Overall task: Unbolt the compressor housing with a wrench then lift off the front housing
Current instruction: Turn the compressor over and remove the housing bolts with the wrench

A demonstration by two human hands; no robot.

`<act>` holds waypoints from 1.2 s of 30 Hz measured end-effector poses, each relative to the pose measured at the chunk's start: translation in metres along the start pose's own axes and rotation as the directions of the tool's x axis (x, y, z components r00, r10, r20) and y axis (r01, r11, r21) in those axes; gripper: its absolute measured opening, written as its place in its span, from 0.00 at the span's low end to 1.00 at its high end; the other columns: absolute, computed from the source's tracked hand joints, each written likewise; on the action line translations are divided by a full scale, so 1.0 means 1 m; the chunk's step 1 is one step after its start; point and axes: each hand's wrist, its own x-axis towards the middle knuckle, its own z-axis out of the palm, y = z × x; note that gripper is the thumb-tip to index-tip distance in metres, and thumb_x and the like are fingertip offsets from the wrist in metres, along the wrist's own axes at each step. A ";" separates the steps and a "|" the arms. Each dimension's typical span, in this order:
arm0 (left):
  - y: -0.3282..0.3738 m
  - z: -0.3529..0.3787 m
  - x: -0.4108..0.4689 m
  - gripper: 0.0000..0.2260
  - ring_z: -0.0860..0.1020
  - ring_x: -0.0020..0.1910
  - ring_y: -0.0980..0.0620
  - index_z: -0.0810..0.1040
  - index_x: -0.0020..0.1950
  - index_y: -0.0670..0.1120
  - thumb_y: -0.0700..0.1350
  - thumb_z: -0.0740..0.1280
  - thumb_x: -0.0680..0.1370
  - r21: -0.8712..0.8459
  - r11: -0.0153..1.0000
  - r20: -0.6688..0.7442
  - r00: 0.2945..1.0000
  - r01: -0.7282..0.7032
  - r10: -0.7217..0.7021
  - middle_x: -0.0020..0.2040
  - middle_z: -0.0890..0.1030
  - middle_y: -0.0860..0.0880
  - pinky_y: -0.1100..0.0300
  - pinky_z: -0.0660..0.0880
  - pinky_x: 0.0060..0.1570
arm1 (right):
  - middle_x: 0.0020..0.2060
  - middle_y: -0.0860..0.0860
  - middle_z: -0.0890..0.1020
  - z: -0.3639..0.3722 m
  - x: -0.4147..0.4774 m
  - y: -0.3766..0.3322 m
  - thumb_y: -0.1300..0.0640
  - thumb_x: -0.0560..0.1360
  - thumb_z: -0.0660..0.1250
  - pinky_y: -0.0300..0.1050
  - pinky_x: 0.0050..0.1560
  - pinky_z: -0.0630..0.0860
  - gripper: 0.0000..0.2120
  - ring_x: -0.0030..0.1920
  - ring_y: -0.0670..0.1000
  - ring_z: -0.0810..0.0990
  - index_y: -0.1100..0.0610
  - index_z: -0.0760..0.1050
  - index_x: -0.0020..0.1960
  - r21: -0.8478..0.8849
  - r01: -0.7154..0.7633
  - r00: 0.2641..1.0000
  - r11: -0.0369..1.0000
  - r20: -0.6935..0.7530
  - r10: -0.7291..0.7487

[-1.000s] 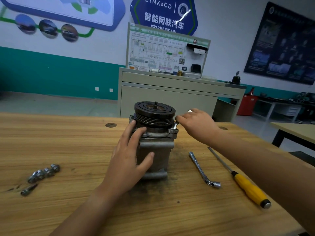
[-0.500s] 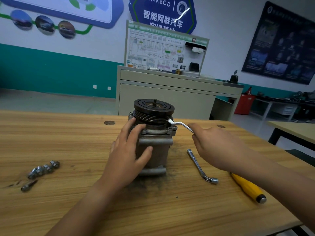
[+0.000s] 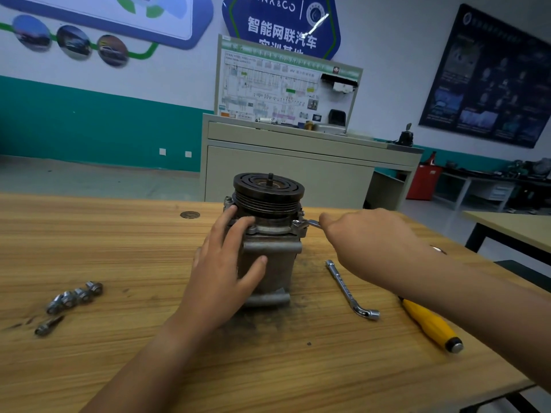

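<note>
The unbolting step is in hand. The grey cast-metal compressor point(image 3: 268, 263) stands upright near the middle of the pale wooden table point(image 3: 119, 234), its black grooved pulley point(image 3: 268, 189) on top. The left hand point(image 3: 226, 272) lies spread against the compressor's near side, fingers up by the pulley and thumb across the body, bracing it. The right hand point(image 3: 366, 236) is curled round the handle of a slim silver wrench point(image 3: 311, 223). The wrench's head appears to sit on the bolt point(image 3: 296, 223) at the right ear of the front housing point(image 3: 268, 229), though the hand hides most of the tool.

The front housing is not yet lifted. The next move calls for a steady swing of the wrench while the left hand stops the body turning. Any remaining bolts must come out before the lift.

No tray or dish holds the parts. A row of silver flanged bolts point(image 3: 74, 296) and one single bolt point(image 3: 47, 324) lie loose on the table at the left. A chrome L-shaped socket wrench point(image 3: 348, 289) and a yellow-handled screwdriver point(image 3: 429, 323) lie to the right. The only container is a red bin point(image 3: 423, 181) far behind, and its contents cannot be seen
</note>
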 end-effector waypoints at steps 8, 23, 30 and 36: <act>0.002 -0.001 0.000 0.24 0.53 0.73 0.58 0.56 0.67 0.64 0.57 0.61 0.73 -0.045 0.999 0.017 1.000 -0.007 0.007 0.73 0.49 0.64 0.42 0.60 0.70 | 0.27 0.48 0.68 0.019 0.014 0.037 0.58 0.79 0.56 0.38 0.24 0.61 0.25 0.25 0.45 0.65 0.54 0.48 0.72 -0.105 0.164 0.986 0.981 -0.015 -0.167; 0.002 -0.001 -0.001 0.23 0.53 0.73 0.58 0.55 0.66 0.64 0.55 0.62 0.74 -0.058 0.998 0.014 1.000 -0.015 0.016 0.73 0.49 0.65 0.42 0.61 0.70 | 0.31 0.48 0.72 0.054 0.038 0.023 0.61 0.80 0.55 0.41 0.25 0.65 0.19 0.29 0.48 0.71 0.55 0.60 0.71 0.518 -0.051 0.894 0.854 -0.358 0.270; 0.000 0.000 -0.001 0.26 0.55 0.73 0.55 0.62 0.71 0.55 0.51 0.65 0.75 -0.016 1.000 -0.007 1.000 -0.011 0.011 0.75 0.51 0.59 0.43 0.60 0.70 | 0.29 0.49 0.72 0.049 -0.014 0.010 0.60 0.78 0.52 0.44 0.28 0.67 0.28 0.30 0.49 0.72 0.41 0.47 0.72 0.612 -0.053 0.991 0.789 -0.068 0.119; -0.002 0.000 -0.001 0.26 0.55 0.73 0.55 0.62 0.71 0.55 0.50 0.65 0.75 0.004 1.000 -0.006 1.000 -0.020 0.020 0.74 0.51 0.60 0.43 0.60 0.70 | 0.29 0.48 0.70 0.033 -0.012 0.003 0.61 0.78 0.52 0.41 0.24 0.61 0.26 0.29 0.47 0.68 0.45 0.51 0.72 0.470 -0.086 0.991 0.879 -0.049 0.123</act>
